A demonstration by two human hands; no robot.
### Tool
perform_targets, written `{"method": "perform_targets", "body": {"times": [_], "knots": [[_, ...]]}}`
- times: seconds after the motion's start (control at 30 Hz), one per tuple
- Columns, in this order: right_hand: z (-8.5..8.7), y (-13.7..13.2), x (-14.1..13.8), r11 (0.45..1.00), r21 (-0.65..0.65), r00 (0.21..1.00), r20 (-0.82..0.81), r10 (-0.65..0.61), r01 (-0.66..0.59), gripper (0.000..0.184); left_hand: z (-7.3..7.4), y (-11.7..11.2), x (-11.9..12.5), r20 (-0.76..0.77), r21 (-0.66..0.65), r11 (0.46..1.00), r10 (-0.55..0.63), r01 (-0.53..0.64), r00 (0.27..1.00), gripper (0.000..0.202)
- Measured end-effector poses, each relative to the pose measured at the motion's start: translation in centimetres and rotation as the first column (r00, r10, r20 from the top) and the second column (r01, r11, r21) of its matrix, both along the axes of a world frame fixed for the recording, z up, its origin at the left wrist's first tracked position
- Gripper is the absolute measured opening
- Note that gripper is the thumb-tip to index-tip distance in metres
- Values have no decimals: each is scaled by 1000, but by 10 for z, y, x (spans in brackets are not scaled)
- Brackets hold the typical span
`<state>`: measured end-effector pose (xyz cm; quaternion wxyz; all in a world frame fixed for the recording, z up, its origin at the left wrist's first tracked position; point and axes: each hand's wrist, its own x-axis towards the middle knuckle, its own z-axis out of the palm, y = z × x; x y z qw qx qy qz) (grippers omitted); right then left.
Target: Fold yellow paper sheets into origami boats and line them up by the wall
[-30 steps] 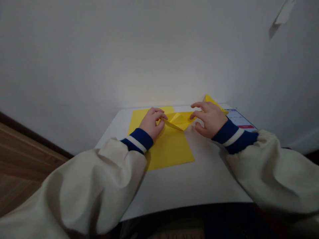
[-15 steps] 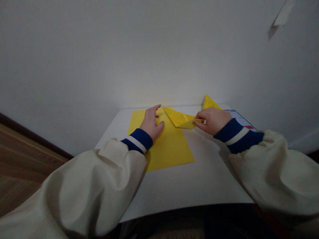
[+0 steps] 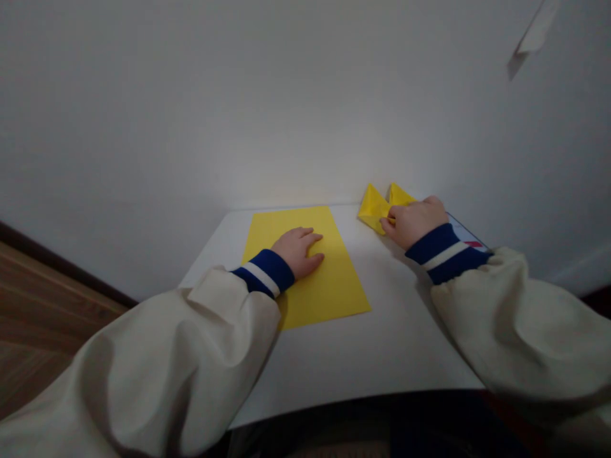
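My left hand [image 3: 300, 252] lies on a flat yellow sheet of paper [image 3: 329, 286], its fingers apart and nothing held. At the back right of the table, my right hand [image 3: 414, 221] pinches the right side of a folded yellow paper boat [image 3: 372, 208] between thumb and fingers. The boat's pointed end rises toward the wall. Close behind that hand stands another folded yellow paper piece [image 3: 400, 194], its lower part covered by the hand.
The white table [image 3: 372, 356] stands against a pale wall [image 3: 286, 114]. A device with a lit screen [image 3: 461, 232] lies partly hidden behind my right wrist. Wooden boards [image 3: 48, 318] are at the left, and a white piece [image 3: 539, 28] sticks out from the wall.
My right hand has carried the folded paper boat off the sheet to the back right, beside the other folded piece. My left hand has lowered onto the sheet.
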<state>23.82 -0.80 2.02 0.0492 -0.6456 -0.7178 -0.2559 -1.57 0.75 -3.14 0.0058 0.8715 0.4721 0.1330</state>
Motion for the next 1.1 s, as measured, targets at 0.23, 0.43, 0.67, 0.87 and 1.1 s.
{"method": "perform_targets", "body": {"times": [0.23,0.43,0.67,0.87,1.1], "knots": [[2,-2,-1,996,73,999,18,47,-48,47,0,-7,-5,-19,34,999,-30,31,999,51],[0,-2,-3,995,95,999,-42,22,-18,48,-2,-10,-7,-48,55,997,-54,56,997,54],[6,-6,-10,979,173,987,-92,129,-111,43,-6,1,-4,-70,48,998,-38,42,997,55],[-2,-15,-21,491,-182,517,-440,734,-852,26,1,7,3,-146,-36,999,-1,-5,989,60],[-10,-18,-27,313,-305,434,-536,725,-899,44,9,13,-1,-153,-82,997,-19,6,988,61]]}}
